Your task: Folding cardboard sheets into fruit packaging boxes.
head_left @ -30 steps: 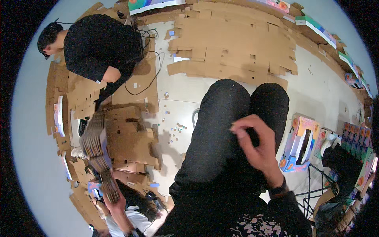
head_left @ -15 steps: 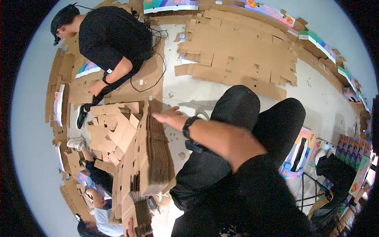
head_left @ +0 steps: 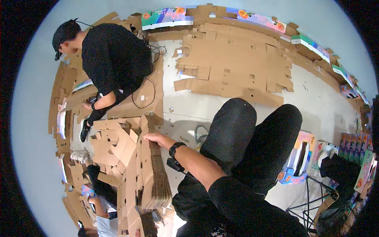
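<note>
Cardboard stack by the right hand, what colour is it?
Brown. The cardboard stack shows best in the head view, the only one here.

One hand-held cardboard stack (head_left: 153,173), two bent knees (head_left: 238,110), one dark-slotted box (head_left: 295,164)

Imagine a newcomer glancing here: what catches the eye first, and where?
Probably the thick stack of flattened cardboard catches it first, left of the wearer's knees, with the right hand near its far end. Next might come the broad layer of cardboard sheets on the floor beyond, then the co-worker in black at upper left.
</note>
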Action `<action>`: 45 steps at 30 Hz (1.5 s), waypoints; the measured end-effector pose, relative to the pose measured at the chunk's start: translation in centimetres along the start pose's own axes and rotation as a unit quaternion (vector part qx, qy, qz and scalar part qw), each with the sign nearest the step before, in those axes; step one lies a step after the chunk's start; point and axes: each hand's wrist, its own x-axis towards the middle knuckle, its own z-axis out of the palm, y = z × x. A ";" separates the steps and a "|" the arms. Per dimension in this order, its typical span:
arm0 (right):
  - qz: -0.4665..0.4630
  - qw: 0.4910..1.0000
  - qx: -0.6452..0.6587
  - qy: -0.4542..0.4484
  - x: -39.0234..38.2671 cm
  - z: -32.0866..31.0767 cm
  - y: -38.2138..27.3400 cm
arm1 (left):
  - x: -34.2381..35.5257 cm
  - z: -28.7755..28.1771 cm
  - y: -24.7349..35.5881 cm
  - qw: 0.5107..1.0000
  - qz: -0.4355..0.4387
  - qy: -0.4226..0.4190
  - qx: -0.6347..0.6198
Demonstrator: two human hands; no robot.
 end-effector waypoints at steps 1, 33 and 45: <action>-0.026 1.000 0.013 0.005 -0.4 0.7 -0.4 | 0.0 0.4 0.2 1.000 -0.003 -0.007 0.008; -0.306 0.831 0.011 0.465 -41.5 -17.0 -39.2 | 11.3 51.2 21.5 0.797 0.139 -0.461 0.364; -0.052 0.846 -0.305 0.434 -44.0 -38.9 -13.5 | 33.2 40.1 -3.0 0.737 0.080 -0.444 0.503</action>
